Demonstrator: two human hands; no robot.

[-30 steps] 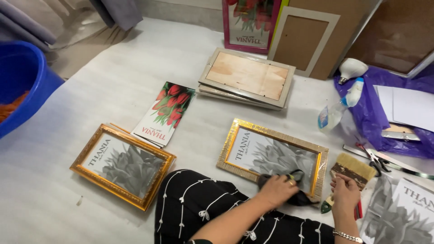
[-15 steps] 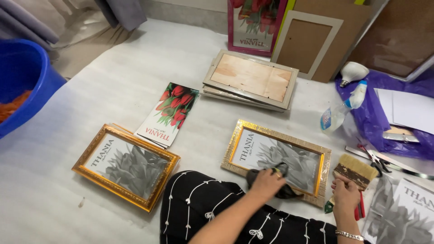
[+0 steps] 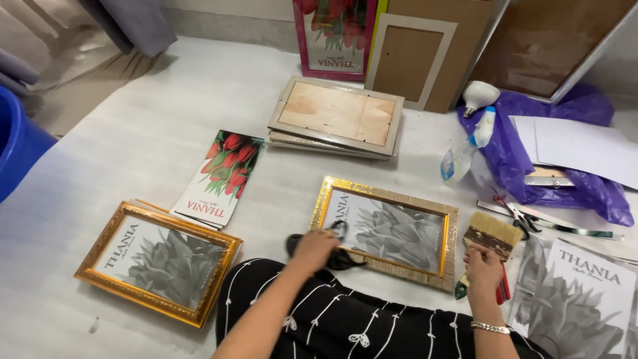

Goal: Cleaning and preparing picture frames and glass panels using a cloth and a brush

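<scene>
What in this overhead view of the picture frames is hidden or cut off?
- Head view: the dark cloth is mostly covered by the left hand; its full shape is hidden.
- The brush handle is hidden by the right hand.
- The blue tub is cut off by the left edge.
- The stacked frames lie face down; their fronts are unseen.

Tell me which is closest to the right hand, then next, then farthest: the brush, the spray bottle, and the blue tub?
From the right hand:
1. The brush, just above the hand, its handle in the fingers.
2. The spray bottle, farther up, beside the purple bag.
3. The blue tub, far across at the left edge.
</scene>
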